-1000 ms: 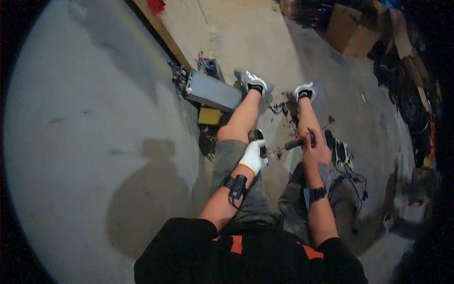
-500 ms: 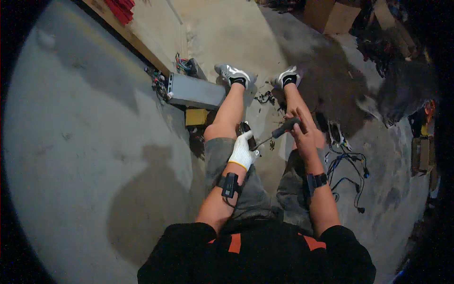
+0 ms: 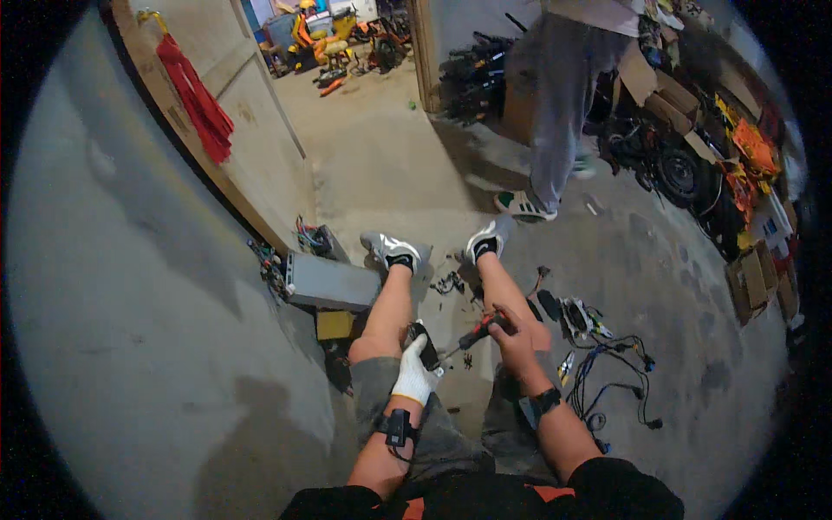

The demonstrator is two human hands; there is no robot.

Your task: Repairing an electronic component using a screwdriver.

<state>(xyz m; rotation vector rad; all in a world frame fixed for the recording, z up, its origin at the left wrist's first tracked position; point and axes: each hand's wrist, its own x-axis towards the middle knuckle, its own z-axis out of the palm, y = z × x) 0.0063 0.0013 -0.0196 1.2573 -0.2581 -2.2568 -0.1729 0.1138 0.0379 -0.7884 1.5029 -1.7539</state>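
Observation:
My left hand (image 3: 414,373), in a white glove with a yellow cuff, grips a small black part (image 3: 426,345) between my knees. My bare right hand (image 3: 516,347) holds a screwdriver (image 3: 475,334) with a black and red handle, its shaft pointing down-left to the black part; whether the tip touches it is unclear. Small dark pieces (image 3: 447,282) lie on the floor between my legs. Beside my right leg are a tangle of black cables (image 3: 615,381), pliers (image 3: 567,367) and metal parts (image 3: 578,318).
A grey metal case (image 3: 331,282) and yellow box (image 3: 334,326) lie left of my legs. A door (image 3: 260,130) with a red cloth (image 3: 195,100) stands open onto a cluttered room. Another person (image 3: 559,121) stands beyond my right foot. Cartons (image 3: 750,282) and piled parts line the right.
The view has tilted up, showing the doorway, and my hands appear lower in the picture. Another person's legs have come into view. My hands still hold the screwdriver and black part.

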